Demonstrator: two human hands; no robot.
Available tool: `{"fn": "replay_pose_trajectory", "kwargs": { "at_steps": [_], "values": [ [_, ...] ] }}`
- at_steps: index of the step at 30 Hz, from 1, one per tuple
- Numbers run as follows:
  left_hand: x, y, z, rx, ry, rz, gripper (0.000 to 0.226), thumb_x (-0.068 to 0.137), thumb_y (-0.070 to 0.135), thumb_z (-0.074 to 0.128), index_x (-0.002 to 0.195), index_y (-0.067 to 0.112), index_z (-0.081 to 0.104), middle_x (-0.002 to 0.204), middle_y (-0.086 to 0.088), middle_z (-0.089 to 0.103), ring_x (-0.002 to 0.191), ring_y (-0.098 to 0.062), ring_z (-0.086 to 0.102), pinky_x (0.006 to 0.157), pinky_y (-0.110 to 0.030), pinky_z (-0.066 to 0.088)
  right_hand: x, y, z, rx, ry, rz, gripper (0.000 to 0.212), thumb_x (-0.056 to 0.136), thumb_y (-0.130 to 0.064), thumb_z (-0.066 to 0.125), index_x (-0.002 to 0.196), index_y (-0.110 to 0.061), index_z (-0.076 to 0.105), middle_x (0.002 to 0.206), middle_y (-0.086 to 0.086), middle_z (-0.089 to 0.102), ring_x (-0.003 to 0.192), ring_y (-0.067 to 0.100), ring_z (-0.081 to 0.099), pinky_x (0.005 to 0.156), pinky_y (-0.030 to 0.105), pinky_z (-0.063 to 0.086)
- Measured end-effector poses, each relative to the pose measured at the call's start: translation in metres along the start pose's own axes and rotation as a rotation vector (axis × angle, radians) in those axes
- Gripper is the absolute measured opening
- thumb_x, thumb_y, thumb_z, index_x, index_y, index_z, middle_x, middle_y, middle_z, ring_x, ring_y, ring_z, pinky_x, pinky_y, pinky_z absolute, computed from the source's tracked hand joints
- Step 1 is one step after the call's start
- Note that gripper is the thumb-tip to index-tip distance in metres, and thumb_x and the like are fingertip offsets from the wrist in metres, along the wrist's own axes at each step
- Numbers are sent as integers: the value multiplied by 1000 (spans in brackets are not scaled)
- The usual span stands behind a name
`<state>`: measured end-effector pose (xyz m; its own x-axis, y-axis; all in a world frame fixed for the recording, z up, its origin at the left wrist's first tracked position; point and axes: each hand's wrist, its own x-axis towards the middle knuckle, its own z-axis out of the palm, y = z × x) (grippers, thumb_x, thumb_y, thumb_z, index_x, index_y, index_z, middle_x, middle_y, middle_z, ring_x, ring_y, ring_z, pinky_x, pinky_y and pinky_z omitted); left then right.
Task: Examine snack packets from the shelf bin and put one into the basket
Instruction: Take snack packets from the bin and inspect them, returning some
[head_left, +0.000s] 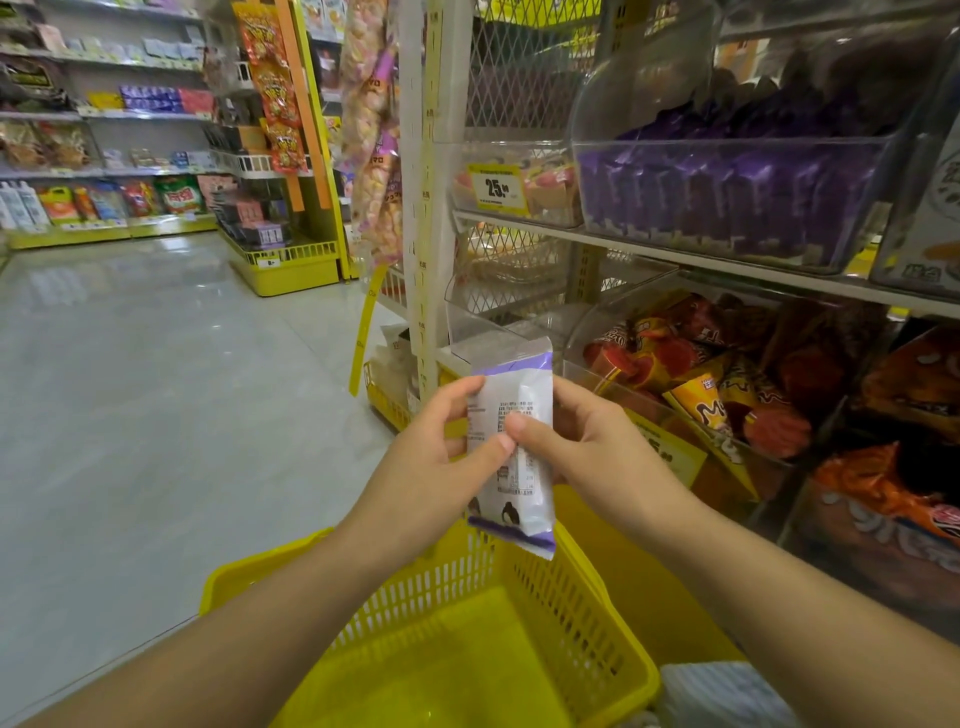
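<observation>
basket (597, 613) – bare | packet (514, 441) – both hands | bin (727, 208) – purple packets

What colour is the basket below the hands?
Yellow basket, clearest in the head view.

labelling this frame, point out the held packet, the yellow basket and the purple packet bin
held packet (519, 395): head view, white panel above thumbs
yellow basket (571, 623): head view, slotted right wall
purple packet bin (727, 208): head view, clear front wall

1 purple-white packet (511, 415), near centre. 1 yellow basket (571, 623), near. Right shelves: 1 purple-packet bin (727, 145), contents too many to count; 1 cone-snack bin (574, 338), several inside; 1 price tag (496, 188) w/ "25".
</observation>
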<state>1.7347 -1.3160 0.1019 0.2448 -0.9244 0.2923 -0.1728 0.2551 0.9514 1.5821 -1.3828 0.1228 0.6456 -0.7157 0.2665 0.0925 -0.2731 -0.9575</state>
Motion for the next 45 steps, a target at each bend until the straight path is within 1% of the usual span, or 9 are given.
{"fn": "replay_pose_trajectory", "kwargs": {
  "at_steps": [5,9,14,21,25,31,36,41,45],
  "values": [
    [0,0,-4,76,-6,-2,51,86,14,61,116,51,46,115,19,60,89,-9,73,77,-33,60,-4,-1,3,-37,-70,-2,31,95,-17,56,125,-23,60,109,4,73,97,23,71,77,39,60],
    [0,-3,-7,64,-36,-19,56,72,15,57,115,52,49,115,16,65,86,-14,74,71,-30,59,-4,-2,5,-79,-118,6,38,97,-16,54,133,-28,53,111,1,73,98,23,70,71,31,57],
    [5,-3,-11,60,24,-48,41,79,24,60,114,44,59,98,16,73,86,-12,73,65,-25,58,-4,-6,4,-19,-139,10,33,98,-12,51,128,-23,57,113,11,71,103,25,68,84,38,58],
    [8,-3,-16,94,18,-25,23,87,31,58,105,44,62,92,10,75,86,-12,73,68,-27,59,-4,-4,3,50,-153,92,33,99,-17,48,131,-24,55,112,7,71,102,24,69,82,41,59],
    [4,-2,-14,13,-78,-74,45,83,17,64,117,45,55,111,9,70,91,-13,73,66,-24,57,-3,-3,1,111,-120,127,30,99,-18,48,126,-26,58,111,4,72,99,21,70,78,39,60],
    [1,-5,-9,15,-202,-114,83,79,-11,64,125,54,42,114,20,63,100,-8,68,70,-23,56,0,1,-2,195,-101,200,28,100,-20,46,125,-21,58,115,7,71,106,25,67,85,47,57],
    [-3,-3,-3,51,-274,-157,99,78,-10,63,149,44,21,131,17,53,108,2,61,76,-22,56,1,2,-7,243,-102,287,28,100,-25,45,124,-23,59,114,6,71,105,23,68,84,44,58],
    [-4,-1,-4,-1,-259,-175,80,87,0,66,149,35,29,139,18,49,118,-4,58,85,-27,56,2,1,-11,291,-51,307,30,99,-28,46,125,-21,59,114,6,71,102,22,69,71,35,60],
    [1,4,-4,-112,-179,-201,51,95,22,59,141,38,45,130,13,61,110,-7,65,89,-34,56,3,-1,-7,400,-69,266,32,100,-27,41,128,-24,58,118,3,70,103,17,68,75,35,59]
  ]
}}
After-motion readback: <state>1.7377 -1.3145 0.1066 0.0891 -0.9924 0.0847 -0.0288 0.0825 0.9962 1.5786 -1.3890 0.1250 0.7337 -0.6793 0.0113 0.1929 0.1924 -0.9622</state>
